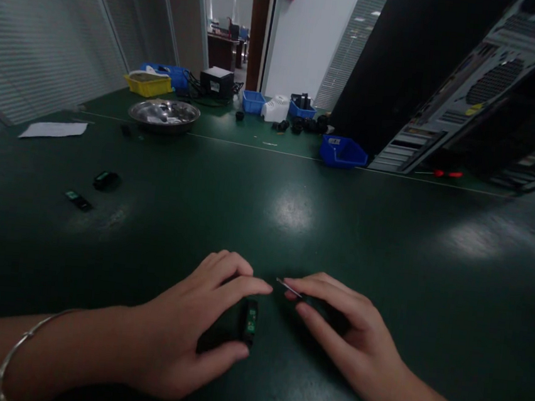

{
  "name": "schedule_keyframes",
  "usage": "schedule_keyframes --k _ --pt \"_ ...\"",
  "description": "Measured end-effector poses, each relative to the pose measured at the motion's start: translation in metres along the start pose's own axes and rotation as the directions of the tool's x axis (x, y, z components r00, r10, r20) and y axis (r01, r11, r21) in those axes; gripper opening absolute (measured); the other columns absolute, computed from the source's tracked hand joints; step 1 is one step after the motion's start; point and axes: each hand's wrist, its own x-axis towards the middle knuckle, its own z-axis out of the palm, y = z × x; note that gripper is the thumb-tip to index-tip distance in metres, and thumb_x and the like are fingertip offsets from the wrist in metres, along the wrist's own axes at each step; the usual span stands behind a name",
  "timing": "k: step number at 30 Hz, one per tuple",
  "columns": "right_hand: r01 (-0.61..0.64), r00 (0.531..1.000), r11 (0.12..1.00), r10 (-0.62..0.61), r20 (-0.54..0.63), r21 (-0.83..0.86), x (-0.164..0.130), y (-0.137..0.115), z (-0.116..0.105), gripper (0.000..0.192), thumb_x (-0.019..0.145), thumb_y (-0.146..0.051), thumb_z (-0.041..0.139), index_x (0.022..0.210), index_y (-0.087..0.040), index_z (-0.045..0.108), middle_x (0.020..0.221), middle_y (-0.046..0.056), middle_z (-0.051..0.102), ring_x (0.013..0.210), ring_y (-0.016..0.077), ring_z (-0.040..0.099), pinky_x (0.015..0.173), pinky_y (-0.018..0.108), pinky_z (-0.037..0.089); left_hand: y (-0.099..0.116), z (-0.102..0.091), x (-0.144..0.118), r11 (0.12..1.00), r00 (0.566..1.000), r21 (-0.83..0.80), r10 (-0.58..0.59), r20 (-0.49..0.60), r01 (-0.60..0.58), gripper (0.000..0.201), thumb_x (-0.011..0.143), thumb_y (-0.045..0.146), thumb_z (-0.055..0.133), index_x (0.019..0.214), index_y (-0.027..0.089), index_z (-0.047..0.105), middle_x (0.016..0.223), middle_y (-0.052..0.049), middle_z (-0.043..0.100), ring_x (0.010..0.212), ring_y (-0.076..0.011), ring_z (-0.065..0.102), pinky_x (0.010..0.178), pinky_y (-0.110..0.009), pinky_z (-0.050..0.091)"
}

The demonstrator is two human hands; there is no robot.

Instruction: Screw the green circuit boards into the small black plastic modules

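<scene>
Both hands rest low on the dark green bench (pixel 386 250), close to the near edge. The left hand (pixel 188 331) is curled around a small black module with a green circuit board (pixel 250 320), which stands on its edge between the thumb and the index finger, gripped by them. The right hand (pixel 349 334) lies just beside it, fingers stretched towards the left hand, pinching a thin, flat metal strip (pixel 289 287) at its fingertips; the strip's free end points at the left index fingertip and stops just short of it. A silver bangle (pixel 21 347) circles the left wrist. Well apart, to the left, two more small black modules (pixel 93 189) lie on the bench. Farther back stand a steel bowl (pixel 164 113), a yellow bin (pixel 149 84), several blue bins (pixel 342 151) and a white sheet of paper (pixel 53 129). An open computer case (pixel 472 88) leans at the far right.
</scene>
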Motion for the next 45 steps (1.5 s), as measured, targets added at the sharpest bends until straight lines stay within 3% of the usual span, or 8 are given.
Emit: schedule_keyframes --k 3,6,11,16,20,35,45 --pt "0.004 1.000 1.000 -0.004 -0.003 -0.011 0.000 0.000 0.001 0.033 0.094 -0.011 0.058 0.120 -0.028 0.067 0.102 0.003 0.071 0.094 0.0169 0.067 0.081 0.029 0.054 -0.001 0.003 0.000 0.997 0.999 0.071 0.005 0.040 -0.007 0.038 0.084 0.030 0.072 0.117 0.022 0.055 0.098 -0.005 0.056 0.086 -0.0227 0.050 0.079 -0.037 0.038" --pt "0.010 1.000 1.000 -0.010 -0.004 -0.022 -0.001 -0.001 0.001 0.032 0.093 -0.011 0.058 0.119 -0.027 0.068 0.101 0.004 0.071 0.094 0.0177 0.067 0.081 0.030 0.054 -0.002 0.007 0.001 0.992 0.996 0.115 0.042 0.075 -0.050 0.023 0.086 0.021 0.068 0.107 0.021 0.059 0.093 -0.003 0.056 0.082 -0.0208 0.050 0.073 -0.034 0.034" --pt "0.054 0.997 0.996 -0.051 0.054 -0.064 -0.002 -0.001 0.002 0.032 0.094 -0.011 0.057 0.121 -0.025 0.067 0.105 0.006 0.069 0.096 0.0191 0.066 0.081 0.032 0.056 -0.003 0.009 0.002 0.999 1.000 0.048 0.023 0.010 -0.023 0.039 0.086 0.001 0.048 0.118 0.023 0.051 0.108 -0.005 0.056 0.093 -0.0209 0.051 0.081 -0.034 0.037" --pt "0.048 0.996 0.976 -0.030 0.089 -0.213 -0.002 -0.002 -0.002 0.030 0.094 -0.011 0.054 0.117 -0.022 0.069 0.102 0.007 0.066 0.091 0.0195 0.065 0.078 0.033 0.055 -0.008 0.011 0.004 0.992 0.992 0.058 -0.107 -0.070 0.111 0.024 0.088 0.014 0.060 0.110 0.019 0.053 0.104 -0.006 0.058 0.092 -0.0237 0.050 0.082 -0.038 0.038" --pt "0.049 0.991 0.964 -0.016 0.130 -0.260 -0.002 -0.005 -0.003 0.029 0.093 -0.012 0.054 0.115 -0.021 0.070 0.099 0.007 0.066 0.087 0.0192 0.064 0.075 0.033 0.054 -0.012 0.012 0.004 0.991 0.992 0.071 -0.109 -0.055 0.113 0.010 0.091 0.017 0.060 0.101 0.020 0.060 0.100 -0.005 0.058 0.091 -0.0230 0.050 0.080 -0.036 0.037" --pt "0.013 0.982 0.960 0.041 0.184 -0.279 0.000 -0.010 -0.003 0.027 0.094 -0.015 0.053 0.111 -0.022 0.072 0.086 0.005 0.064 0.074 0.0170 0.062 0.064 0.029 0.052 -0.008 0.012 0.008 0.988 0.991 0.081 -0.125 -0.049 0.128 0.013 0.088 0.022 0.067 0.099 0.019 0.062 0.098 -0.004 0.059 0.089 -0.0226 0.050 0.077 -0.035 0.034" --pt "0.017 0.978 0.949 0.050 0.203 -0.314 -0.001 -0.008 -0.004 0.029 0.093 -0.014 0.054 0.115 -0.024 0.071 0.093 0.006 0.063 0.083 0.0192 0.061 0.068 0.032 0.052 -0.011 0.012 0.008 0.988 0.987 0.045 -0.145 -0.070 0.148 0.005 0.089 0.015 0.064 0.093 0.018 0.064 0.093 -0.003 0.057 0.086 -0.0209 0.050 0.075 -0.032 0.035"
